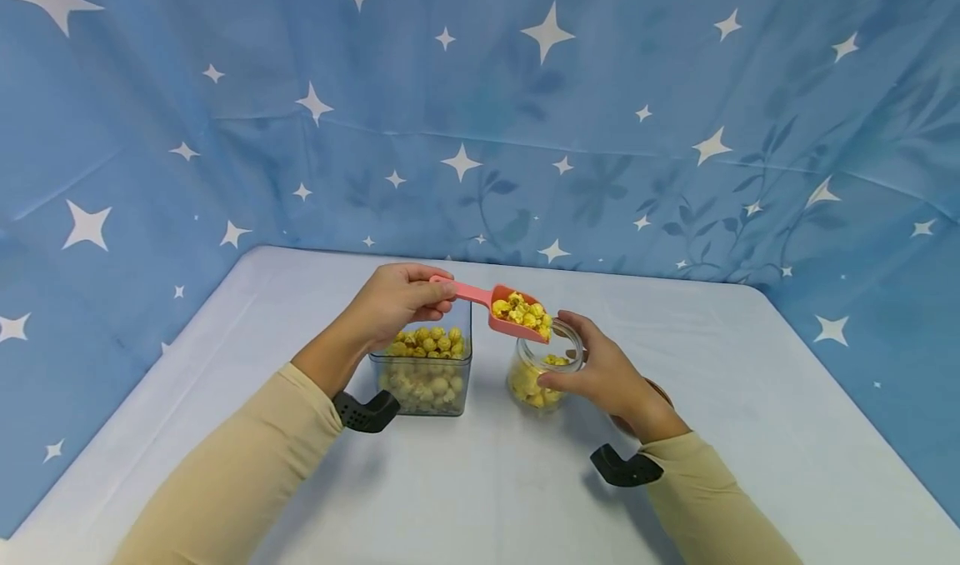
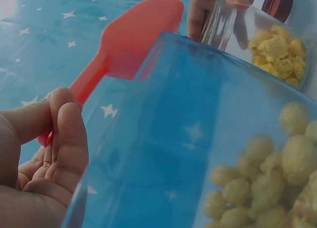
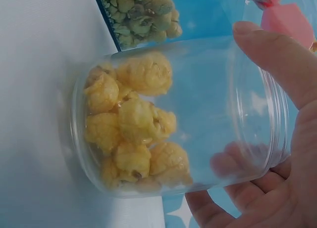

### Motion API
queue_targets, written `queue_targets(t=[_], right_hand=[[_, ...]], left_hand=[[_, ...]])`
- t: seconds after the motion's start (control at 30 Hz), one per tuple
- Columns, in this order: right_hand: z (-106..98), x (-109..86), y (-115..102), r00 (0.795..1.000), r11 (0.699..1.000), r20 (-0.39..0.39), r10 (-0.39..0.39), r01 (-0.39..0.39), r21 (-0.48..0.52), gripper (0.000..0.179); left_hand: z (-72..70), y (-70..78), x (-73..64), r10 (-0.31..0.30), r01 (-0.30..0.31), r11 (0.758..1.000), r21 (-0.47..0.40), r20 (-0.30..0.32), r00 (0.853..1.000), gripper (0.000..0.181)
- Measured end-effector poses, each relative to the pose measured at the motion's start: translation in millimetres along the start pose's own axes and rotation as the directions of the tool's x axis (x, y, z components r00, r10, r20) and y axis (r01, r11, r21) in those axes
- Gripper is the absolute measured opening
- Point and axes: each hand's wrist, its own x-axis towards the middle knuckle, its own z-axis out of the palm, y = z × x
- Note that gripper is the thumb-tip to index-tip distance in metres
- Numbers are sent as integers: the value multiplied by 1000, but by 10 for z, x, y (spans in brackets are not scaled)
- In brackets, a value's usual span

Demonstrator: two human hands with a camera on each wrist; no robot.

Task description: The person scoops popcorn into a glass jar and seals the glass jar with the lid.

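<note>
My left hand (image 1: 395, 302) pinches the handle of a pink scoop (image 1: 517, 328) between thumb and fingers. Yellow popcorn (image 1: 522, 308) fills the scoop, whose front edge overlaps the mouth of a clear jar (image 1: 525, 352) in the head view. Around that jar's upper part curl the thumb and fingers of my right hand (image 1: 603, 369). Several popcorn pieces (image 3: 131, 134) lie at the jar's bottom, as the right wrist view shows. Below my left hand stands a clear bluish box (image 1: 422, 363), partly filled with popcorn (image 1: 438, 344).
A round, dark reddish-brown object (image 2: 278, 4) lies beyond the jar, mostly hidden behind my right wrist in the head view. The box stands to the left of the jar on a white-covered table (image 1: 480, 498). A blue star-patterned cloth (image 1: 420, 73) hangs behind the table.
</note>
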Motion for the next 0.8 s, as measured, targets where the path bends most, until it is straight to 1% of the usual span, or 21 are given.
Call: queue_targets(t=[0.27, 0.53, 0.8], right_hand=[[0, -6, 5, 1000, 1000, -1, 2, -2, -9, 107], [0, 0, 2, 1000, 1000, -3, -17, 17, -20, 106], [0, -10, 3, 1000, 999, -5, -29, 29, -26, 105]], left_hand=[[75, 23, 76, -28, 28, 999, 37, 5, 1000, 29], [113, 82, 110, -10, 11, 995, 94, -13, 1000, 30], [125, 134, 97, -15, 18, 997, 80, -30, 999, 33]])
